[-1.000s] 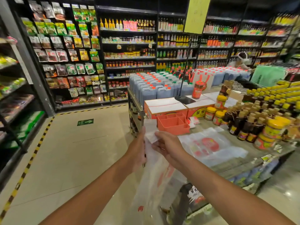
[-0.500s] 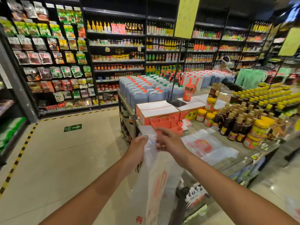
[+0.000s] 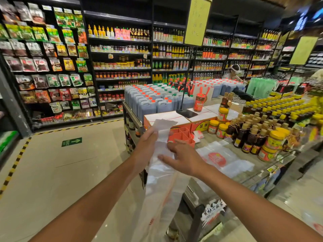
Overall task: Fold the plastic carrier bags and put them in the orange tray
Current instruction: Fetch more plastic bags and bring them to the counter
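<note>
Right hand (image 3: 185, 160) has dropped its earlier pinch and lies flat-fingered on the hanging carrier bag (image 3: 161, 182), gripped near its top by the left hand (image 3: 146, 145). Folding judged barely begun; second bag (image 3: 222, 158) lies unfolded near the orange tray (image 3: 189, 137), no bag seen inside.

A long translucent plastic carrier bag (image 3: 162, 180) hung before the near left corner of the grey display table (image 3: 211, 139), between the left hand (image 3: 146, 147) and right hand (image 3: 183, 158). Behind it on the table sat the orange compartmented plastic tray (image 3: 185, 137), seemingly touching the white-topped cardboard boxes (image 3: 166, 117) behind; another flat translucent plastic bag (image 3: 223, 158) lay right of the tray.
</note>
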A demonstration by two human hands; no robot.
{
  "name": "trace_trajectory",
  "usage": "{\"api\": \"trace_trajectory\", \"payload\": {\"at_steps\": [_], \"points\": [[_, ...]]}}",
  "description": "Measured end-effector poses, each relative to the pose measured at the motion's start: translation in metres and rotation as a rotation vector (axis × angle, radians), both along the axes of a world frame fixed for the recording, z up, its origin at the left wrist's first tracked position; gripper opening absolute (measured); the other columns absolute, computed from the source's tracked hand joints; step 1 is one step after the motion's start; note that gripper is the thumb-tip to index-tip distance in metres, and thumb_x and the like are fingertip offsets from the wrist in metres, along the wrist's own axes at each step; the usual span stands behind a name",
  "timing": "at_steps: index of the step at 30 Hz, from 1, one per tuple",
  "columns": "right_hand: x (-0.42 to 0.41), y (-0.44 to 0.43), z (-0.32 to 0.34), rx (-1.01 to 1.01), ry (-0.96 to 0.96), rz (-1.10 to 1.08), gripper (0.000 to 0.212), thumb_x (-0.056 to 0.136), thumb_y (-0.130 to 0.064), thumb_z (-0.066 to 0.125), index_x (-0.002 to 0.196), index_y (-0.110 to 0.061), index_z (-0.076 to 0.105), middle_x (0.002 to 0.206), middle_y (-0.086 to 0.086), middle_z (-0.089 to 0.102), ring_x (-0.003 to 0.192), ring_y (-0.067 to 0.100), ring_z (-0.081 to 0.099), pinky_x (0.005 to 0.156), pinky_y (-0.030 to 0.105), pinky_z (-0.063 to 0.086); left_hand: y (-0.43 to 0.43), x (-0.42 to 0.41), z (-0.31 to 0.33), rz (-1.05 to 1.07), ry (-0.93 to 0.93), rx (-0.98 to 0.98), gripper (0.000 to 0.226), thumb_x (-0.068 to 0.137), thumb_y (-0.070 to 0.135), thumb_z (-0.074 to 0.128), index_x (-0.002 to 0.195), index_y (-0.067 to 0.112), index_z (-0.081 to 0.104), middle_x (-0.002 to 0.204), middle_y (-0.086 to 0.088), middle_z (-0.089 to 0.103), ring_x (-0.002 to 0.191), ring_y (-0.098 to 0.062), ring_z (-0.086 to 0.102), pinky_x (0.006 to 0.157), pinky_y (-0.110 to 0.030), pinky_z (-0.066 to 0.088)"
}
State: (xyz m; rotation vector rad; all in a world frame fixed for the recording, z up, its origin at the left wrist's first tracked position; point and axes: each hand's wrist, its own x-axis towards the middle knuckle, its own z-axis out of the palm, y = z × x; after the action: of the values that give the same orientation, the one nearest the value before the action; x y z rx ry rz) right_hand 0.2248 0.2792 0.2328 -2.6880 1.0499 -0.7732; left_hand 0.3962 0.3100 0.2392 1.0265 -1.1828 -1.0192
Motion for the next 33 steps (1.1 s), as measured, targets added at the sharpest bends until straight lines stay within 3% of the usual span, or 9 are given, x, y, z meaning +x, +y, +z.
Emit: {"api": "trace_trajectory", "payload": {"at_steps": [4, 8, 11, 14, 19, 23, 26, 30, 33], "points": [[-0.007, -0.011, 0.016, -0.002, -0.075, 0.015, 0.034, 0.093, -0.058, 0.057, 0.082, -0.026, 0.056, 0.069, -0.004, 0.056, 0.064, 0.008, 0.05, 0.06, 0.04, 0.041, -0.004, -0.008, 0.017, 0.032, 0.002, -0.055, 0.028, 0.11, 0.02, 0.041, 0.104, 0.025, 0.068, 0.099, -0.008, 0.068, 0.095, -0.024, 0.061, 0.08, -0.037, 0.05], [-0.023, -0.028, 0.035, 0.059, -0.224, -0.03, 0.049, 0.094, -0.06, 0.048, 0.096, -0.015, 0.068, 0.085, -0.001, 0.07, 0.08, 0.015, 0.063, 0.071, 0.044, 0.051, -0.009, -0.016, 0.03, -0.231, 0.097, -0.002, 0.03, 0.108, 0.039, 0.044, 0.133, 0.029, 0.058, 0.125, -0.011, 0.071, 0.106, -0.028, 0.069, 0.088, -0.04, 0.057], [-0.043, -0.047, 0.053, 0.047, -0.317, -0.11, 0.05, 0.092, -0.059, 0.048, 0.095, -0.015, 0.071, 0.084, -0.002, 0.07, 0.077, 0.011, 0.061, 0.068, 0.04, 0.05, -0.021, -0.012, 0.018, -0.448, -0.161, 0.096, 0.048, 0.1, 0.045, 0.059, 0.142, 0.022, 0.055, 0.135, -0.007, 0.067, 0.123, -0.028, 0.065, 0.106, -0.049, 0.05], [-0.071, -0.072, 0.07, 0.022, -0.387, -0.195, 0.045, 0.095, -0.055, 0.054, 0.094, -0.014, 0.071, 0.086, 0.004, 0.07, 0.079, 0.017, 0.062, 0.071, 0.041, 0.049, -0.041, -0.007, 0.0, -0.579, -0.439, 0.289, 0.047, 0.095, 0.039, 0.073, 0.137, 0.021, 0.062, 0.13, -0.002, 0.071, 0.12, -0.024, 0.067, 0.109, -0.051, 0.048], [-0.125, -0.127, 0.089, -0.037, -0.416, -0.293, 0.013, 0.101, -0.033, 0.062, 0.098, -0.023, 0.069, 0.082, -0.013, 0.063, 0.074, 0.001, 0.054, 0.064, 0.025, 0.039, -0.085, -0.015, -0.015, -0.7, -0.531, 0.384, 0.032, 0.097, 0.024, 0.071, 0.127, 0.01, 0.068, 0.125, -0.011, 0.072, 0.115, -0.033, 0.07, 0.104, -0.059, 0.051], [-0.175, -0.193, 0.082, -0.05, -0.408, -0.423, 0.02, 0.102, -0.033, 0.059, 0.096, -0.017, 0.07, 0.083, -0.003, 0.063, 0.074, 0.015, 0.055, 0.064, 0.031, 0.036, -0.137, -0.035, -0.016, -0.738, -0.537, 0.395, 0.037, 0.097, 0.019, 0.071, 0.133, 0.016, 0.062, 0.129, -0.008, 0.07, 0.116, -0.033, 0.069, 0.095, -0.052, 0.058], [-0.208, -0.249, 0.07, 0.003, -0.439, -0.498, 0.024, 0.102, -0.031, 0.058, 0.082, -0.018, 0.063, 0.075, -0.005, 0.058, 0.069, 0.009, 0.052, 0.06, 0.031, 0.035, -0.194, -0.05, -0.03, -0.655, -0.552, 0.417, 0.042, 0.096, 0.013, 0.072, 0.135, 0.011, 0.057, 0.129, -0.011, 0.07, 0.111, -0.032, 0.071, 0.095, -0.059, 0.056], [-0.247, -0.33, 0.035, 0.105, -0.369, -0.629, 0.027, 0.103, -0.032, 0.054, 0.087, -0.011, 0.061, 0.077, -0.003, 0.055, 0.072, 0.014, 0.05, 0.064, 0.033, 0.034, -0.264, -0.079, -0.048, -0.53, -0.605, 0.45, 0.034, 0.098, 0.001, 0.065, 0.129, -0.004, 0.051, 0.112, -0.015, 0.065, 0.084, -0.025, 0.069, 0.067, -0.034, 0.057], [-0.269, -0.393, -0.004, 0.231, -0.271, -0.659, 0.036, 0.104, -0.035, 0.052, 0.072, -0.018, 0.048, 0.073, -0.002, 0.048, 0.071, 0.019, 0.047, 0.065, 0.034, 0.03, -0.307, -0.104, -0.07, -0.417, -0.674, 0.477, 0.017, 0.096, 0.013, 0.067, 0.113, 0.013, 0.064, 0.099, -0.005, 0.069, 0.081, -0.02, 0.068, 0.069, -0.031, 0.056]]}}
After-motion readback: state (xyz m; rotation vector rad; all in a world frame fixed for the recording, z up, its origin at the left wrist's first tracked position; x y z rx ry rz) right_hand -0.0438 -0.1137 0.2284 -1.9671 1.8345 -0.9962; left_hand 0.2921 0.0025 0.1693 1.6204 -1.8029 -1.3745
